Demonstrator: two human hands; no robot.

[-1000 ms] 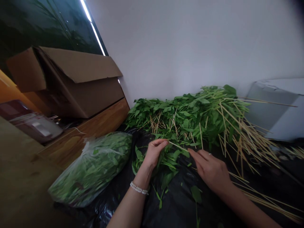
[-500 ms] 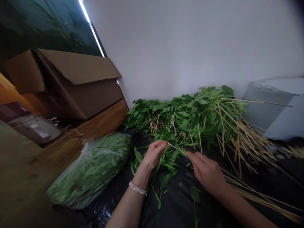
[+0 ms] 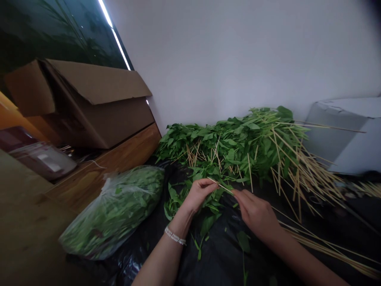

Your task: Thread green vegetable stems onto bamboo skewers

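Observation:
A thin wooden skewer slants between my hands, above loose green leaves on black plastic sheeting. My right hand is closed on the skewer's lower right part. The thumb and finger of my left hand, which wears a beaded bracelet at the wrist, pinch the skewer close to its upper left tip. Whether a leaf stem is also between those fingertips is too small to make out. Just beyond lies a long heap of leafy greens, with many skewers sticking out of it.
Left of my arm rests a clear plastic bag full of leaves. An open cardboard box stands on a wooden surface behind it. More loose skewers lie at the lower right. A white box sits by the wall.
My left hand has slid a little to the right along the skewer, toward my right hand, so the tip now shows past its fingers. My right hand has hardly moved.

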